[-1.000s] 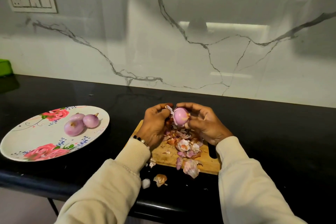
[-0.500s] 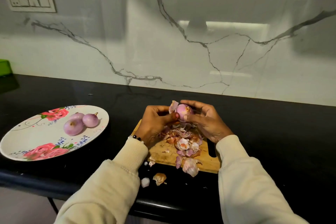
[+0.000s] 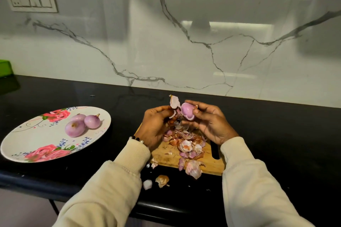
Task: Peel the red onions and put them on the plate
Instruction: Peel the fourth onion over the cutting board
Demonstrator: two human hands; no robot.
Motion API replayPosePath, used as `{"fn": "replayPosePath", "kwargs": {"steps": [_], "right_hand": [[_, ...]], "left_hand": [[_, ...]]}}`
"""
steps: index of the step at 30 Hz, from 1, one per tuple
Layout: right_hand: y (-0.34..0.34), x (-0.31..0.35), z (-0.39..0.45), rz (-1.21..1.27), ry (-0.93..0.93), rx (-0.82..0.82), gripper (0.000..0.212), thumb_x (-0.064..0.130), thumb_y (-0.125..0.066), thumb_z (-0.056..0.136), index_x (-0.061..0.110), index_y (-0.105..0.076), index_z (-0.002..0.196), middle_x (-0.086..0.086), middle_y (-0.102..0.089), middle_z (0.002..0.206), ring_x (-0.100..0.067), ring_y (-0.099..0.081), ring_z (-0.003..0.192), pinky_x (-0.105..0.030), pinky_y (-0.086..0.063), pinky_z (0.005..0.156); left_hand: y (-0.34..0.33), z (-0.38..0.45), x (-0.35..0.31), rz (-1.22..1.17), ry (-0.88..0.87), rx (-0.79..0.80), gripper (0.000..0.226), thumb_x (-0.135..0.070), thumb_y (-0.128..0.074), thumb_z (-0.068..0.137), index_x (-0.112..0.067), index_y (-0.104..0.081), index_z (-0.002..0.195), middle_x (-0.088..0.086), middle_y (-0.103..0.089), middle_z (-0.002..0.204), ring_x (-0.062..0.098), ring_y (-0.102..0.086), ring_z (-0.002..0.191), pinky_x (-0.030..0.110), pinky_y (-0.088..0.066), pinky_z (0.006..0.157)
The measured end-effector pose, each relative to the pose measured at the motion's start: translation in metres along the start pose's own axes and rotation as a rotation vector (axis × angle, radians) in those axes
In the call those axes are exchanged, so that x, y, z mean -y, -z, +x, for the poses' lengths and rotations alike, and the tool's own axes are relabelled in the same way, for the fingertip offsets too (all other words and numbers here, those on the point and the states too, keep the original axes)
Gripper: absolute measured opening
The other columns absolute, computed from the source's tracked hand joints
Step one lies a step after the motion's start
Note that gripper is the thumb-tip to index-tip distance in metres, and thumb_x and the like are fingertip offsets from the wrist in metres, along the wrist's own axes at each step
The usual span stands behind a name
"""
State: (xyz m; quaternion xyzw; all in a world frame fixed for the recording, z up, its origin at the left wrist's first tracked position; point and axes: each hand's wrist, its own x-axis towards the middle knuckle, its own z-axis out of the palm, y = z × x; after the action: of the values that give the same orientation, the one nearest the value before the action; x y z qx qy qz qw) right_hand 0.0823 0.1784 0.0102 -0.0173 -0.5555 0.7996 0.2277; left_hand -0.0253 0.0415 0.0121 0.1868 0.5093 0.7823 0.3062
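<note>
My right hand (image 3: 208,123) grips a pink, partly peeled red onion (image 3: 186,111) above the far end of a wooden cutting board (image 3: 166,155). Just left of it, my left hand (image 3: 156,125) pinches a flap of onion skin (image 3: 174,101) that sticks upward beside the onion. A heap of peels (image 3: 186,143) covers the board under both hands. To the left lies a white floral plate (image 3: 24,145) holding three peeled onions (image 3: 75,128), close together near its far side.
The black counter (image 3: 276,134) runs to a marble wall behind. Loose peel scraps (image 3: 162,180) lie off the board near the counter's front edge. A green object (image 3: 5,68) sits at the far left. A dark slot (image 3: 215,150) shows on the board's right side.
The skin flap has been pulled up and away from the onion by my left hand. The onion has turned slightly in my right hand, showing more bare pink flesh.
</note>
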Motion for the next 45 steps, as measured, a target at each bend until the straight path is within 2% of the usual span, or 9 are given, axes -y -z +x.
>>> {"fn": "replayPosePath", "kwargs": {"steps": [9, 13, 16, 18, 21, 24, 27, 32, 45], "right_hand": [[0.006, -0.005, 0.004, -0.346, 0.073, -0.07, 0.039, -0.016, -0.053, 0.088, 0.01, -0.068, 0.113, -0.014, -0.067, 0.121, -0.028, -0.063, 0.118, -0.035, -0.054, 0.094], [0.003, -0.004, 0.002, -0.345, 0.056, -0.041, 0.036, 0.0, -0.074, 0.076, 0.009, -0.069, 0.111, -0.013, -0.069, 0.114, -0.026, -0.066, 0.109, -0.035, -0.057, 0.089], [0.003, -0.002, 0.0, -0.306, 0.041, -0.006, 0.044, 0.005, -0.075, 0.069, 0.006, -0.069, 0.112, -0.013, -0.069, 0.112, -0.025, -0.066, 0.108, -0.038, -0.057, 0.094], [0.004, -0.001, -0.001, -0.257, 0.035, 0.03, 0.04, 0.0, -0.069, 0.073, 0.004, -0.067, 0.113, -0.013, -0.069, 0.111, -0.025, -0.066, 0.106, -0.038, -0.055, 0.094], [0.006, -0.001, 0.0, -0.291, 0.031, 0.011, 0.04, -0.015, -0.061, 0.081, 0.007, -0.066, 0.114, -0.011, -0.071, 0.112, -0.023, -0.067, 0.108, -0.034, -0.056, 0.09], [0.007, -0.004, 0.002, -0.395, 0.03, -0.024, 0.045, -0.019, -0.062, 0.082, 0.011, -0.064, 0.115, -0.013, -0.07, 0.116, -0.028, -0.066, 0.112, -0.037, -0.055, 0.094], [0.008, -0.005, 0.002, -0.494, 0.042, -0.019, 0.044, -0.011, -0.074, 0.077, 0.015, -0.068, 0.111, -0.012, -0.07, 0.115, -0.029, -0.067, 0.111, -0.04, -0.055, 0.095], [0.007, -0.001, -0.001, -0.656, 0.041, 0.002, 0.042, -0.003, -0.081, 0.074, 0.018, -0.069, 0.108, -0.007, -0.072, 0.112, -0.023, -0.069, 0.107, -0.035, -0.057, 0.093], [0.005, 0.0, -0.003, -0.714, 0.046, 0.008, 0.045, -0.005, -0.081, 0.074, 0.019, -0.069, 0.11, -0.004, -0.072, 0.112, -0.021, -0.069, 0.106, -0.034, -0.057, 0.092]], "left_hand": [[-0.003, -0.005, 0.0, 0.151, -0.12, 0.123, 0.024, -0.016, -0.052, 0.098, -0.005, -0.066, 0.114, 0.01, -0.072, 0.103, 0.018, -0.07, 0.087, 0.027, -0.06, 0.068], [0.005, 0.002, 0.009, 0.48, -0.234, 0.171, 0.033, -0.004, -0.072, 0.084, -0.009, -0.07, 0.116, 0.006, -0.073, 0.108, 0.021, -0.071, 0.098, 0.043, -0.058, 0.086], [0.004, -0.002, 0.007, 0.4, -0.232, 0.076, 0.023, 0.004, -0.067, 0.085, -0.004, -0.074, 0.106, 0.011, -0.075, 0.097, 0.033, -0.071, 0.091, 0.056, -0.056, 0.082], [0.005, 0.0, 0.006, 0.399, -0.271, 0.011, 0.02, 0.007, -0.064, 0.087, -0.004, -0.076, 0.097, 0.01, -0.075, 0.092, 0.033, -0.071, 0.09, 0.05, -0.059, 0.079], [0.011, 0.007, 0.008, 0.497, -0.343, -0.089, 0.022, 0.002, -0.061, 0.091, -0.013, -0.077, 0.094, 0.0, -0.075, 0.094, 0.017, -0.071, 0.09, 0.038, -0.06, 0.079], [0.012, 0.007, 0.009, 0.673, -0.538, -0.021, 0.016, -0.013, -0.066, 0.091, -0.021, -0.076, 0.102, -0.007, -0.069, 0.11, 0.005, -0.064, 0.102, 0.032, -0.055, 0.089], [0.011, 0.008, 0.011, 0.877, -0.707, 0.067, 0.019, -0.018, -0.074, 0.085, -0.017, -0.076, 0.104, -0.002, -0.071, 0.108, 0.006, -0.064, 0.099, 0.025, -0.051, 0.092], [0.013, 0.006, 0.012, 1.02, -0.751, 0.122, 0.022, -0.016, -0.072, 0.087, -0.008, -0.074, 0.108, 0.007, -0.075, 0.097, 0.014, -0.07, 0.085, 0.027, -0.056, 0.083], [0.012, 0.001, 0.014, 1.04, -0.81, 0.147, 0.021, -0.012, -0.068, 0.089, -0.005, -0.073, 0.109, 0.01, -0.075, 0.093, 0.02, -0.071, 0.081, 0.037, -0.058, 0.078]]}}
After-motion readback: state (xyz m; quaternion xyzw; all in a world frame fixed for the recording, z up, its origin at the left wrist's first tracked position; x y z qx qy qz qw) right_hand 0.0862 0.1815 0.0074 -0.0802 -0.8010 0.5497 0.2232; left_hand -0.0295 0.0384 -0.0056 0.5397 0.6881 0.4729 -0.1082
